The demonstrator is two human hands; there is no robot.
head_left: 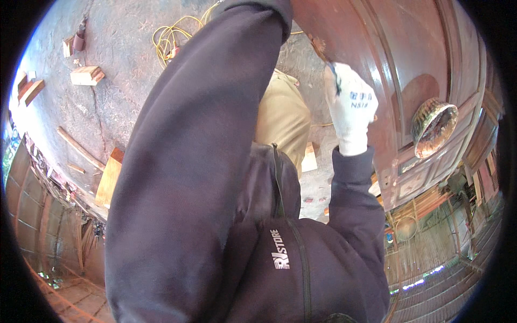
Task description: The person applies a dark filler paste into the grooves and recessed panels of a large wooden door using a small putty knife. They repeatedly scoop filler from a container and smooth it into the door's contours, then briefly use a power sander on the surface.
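My right hand (353, 110), in a white work glove with dark print, is closed at the near-left edge of a large reddish-brown wooden panel (377, 48) with raised mouldings. A dark sliver shows between its fingers; what it grips I cannot make out. A rough brown patch shows on the panel's edge just beyond the fingers. My left arm, in a dark sleeve (188, 145), stretches up across the picture, and its hand lies beyond the top edge. To the right of the gloved hand, a ribbed bowl (434, 128) with a stained rim stands on the panel.
A coiled yellow cord (168, 43) lies on the grey concrete floor (124, 32). Wooden blocks (87, 76) and a thin stick (81, 148) are scattered at left. A longer wood block (110, 177) lies beside my left sleeve. Stacked timber (425, 210) shows at lower right.
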